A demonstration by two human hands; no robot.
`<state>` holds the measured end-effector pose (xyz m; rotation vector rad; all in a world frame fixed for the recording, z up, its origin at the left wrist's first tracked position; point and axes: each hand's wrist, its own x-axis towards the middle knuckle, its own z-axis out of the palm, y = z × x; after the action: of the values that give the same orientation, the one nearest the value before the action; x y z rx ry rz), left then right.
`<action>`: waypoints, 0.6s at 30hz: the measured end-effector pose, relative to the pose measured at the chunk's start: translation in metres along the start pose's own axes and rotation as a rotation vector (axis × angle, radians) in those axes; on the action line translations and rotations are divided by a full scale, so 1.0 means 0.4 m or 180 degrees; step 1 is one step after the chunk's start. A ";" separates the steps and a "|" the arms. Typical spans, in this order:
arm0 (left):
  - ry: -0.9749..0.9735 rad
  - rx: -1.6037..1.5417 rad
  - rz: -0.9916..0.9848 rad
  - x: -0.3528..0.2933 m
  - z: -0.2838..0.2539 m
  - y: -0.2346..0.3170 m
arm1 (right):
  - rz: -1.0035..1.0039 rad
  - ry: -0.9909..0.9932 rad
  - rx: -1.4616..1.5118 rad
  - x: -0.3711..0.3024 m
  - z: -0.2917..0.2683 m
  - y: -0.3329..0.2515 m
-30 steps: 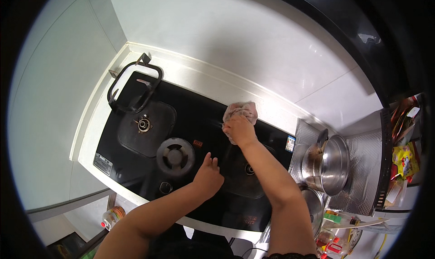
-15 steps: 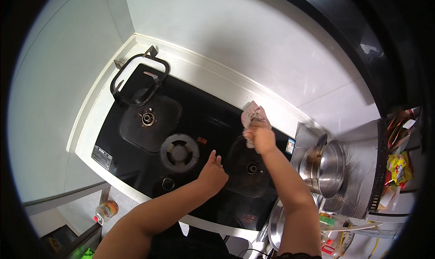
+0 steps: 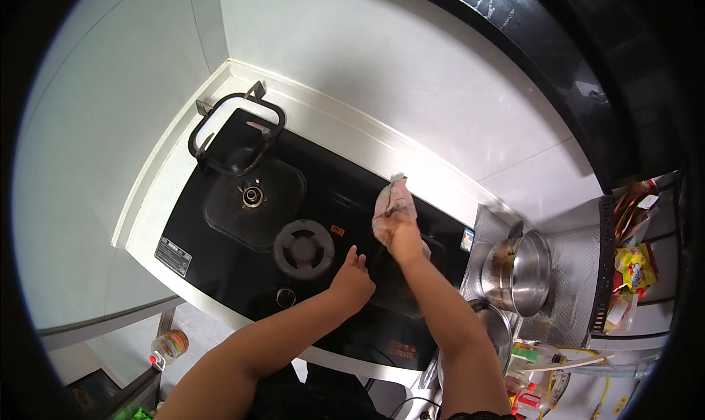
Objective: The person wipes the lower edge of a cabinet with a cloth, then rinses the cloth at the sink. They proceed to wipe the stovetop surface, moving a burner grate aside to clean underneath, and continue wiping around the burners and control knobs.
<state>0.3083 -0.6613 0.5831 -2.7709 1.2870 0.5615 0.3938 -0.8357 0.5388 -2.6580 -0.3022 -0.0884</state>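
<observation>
A crumpled, stained pink-and-white cloth (image 3: 391,200) is gripped in my right hand (image 3: 402,236), pressed to the black glass cooktop (image 3: 345,181) near its back edge, right of the middle. My left hand (image 3: 354,282) is over the middle of the cooktop, holding nothing, with its fingertips stretched forward. Beside it on the left lies a round dark burner part (image 3: 303,250) with a spoked opening. The left burner (image 3: 252,195) is bare in its dark square recess. My right hand and forearm partly cover the right recess.
A black pot support (image 3: 283,119) leans at the back left corner. Right of the cooktop stands a steel pot (image 3: 529,273) on a foil-like surface, with a round metal lid (image 3: 493,332) nearer me. A black rack (image 3: 606,266) with packets is further right. A plastic bottle (image 3: 170,344) is at lower left.
My right hand has drawn the cloth left and slightly nearer, off the white back edge onto the black glass. My left hand stays almost in place. The view has shifted slightly.
</observation>
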 end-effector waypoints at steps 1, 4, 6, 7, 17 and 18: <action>-0.0013 -0.0035 0.0046 0.006 -0.006 0.007 | 0.0238 0.0231 0.0389 0.034 0.014 0.037; -0.0066 -0.0150 0.0132 0.022 -0.018 0.024 | 0.0585 0.0590 0.0752 0.064 0.042 0.073; -0.0050 -0.0112 0.0114 0.011 -0.015 0.015 | -0.0023 0.0217 0.0401 0.000 0.081 0.072; 0.0011 -0.0044 0.0070 0.002 -0.018 0.011 | -0.0583 0.0154 -0.0047 -0.038 0.103 0.075; 0.0185 0.0097 0.0120 0.014 -0.003 0.014 | -0.0273 -0.0786 -0.1944 0.169 0.058 -0.083; 0.0278 0.0125 0.0053 0.007 0.006 0.002 | -0.0377 -0.1900 -0.2208 0.168 0.042 -0.167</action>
<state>0.3085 -0.6635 0.5799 -2.7841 1.3238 0.4158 0.4441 -0.7566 0.5607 -3.2933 -0.7286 0.6954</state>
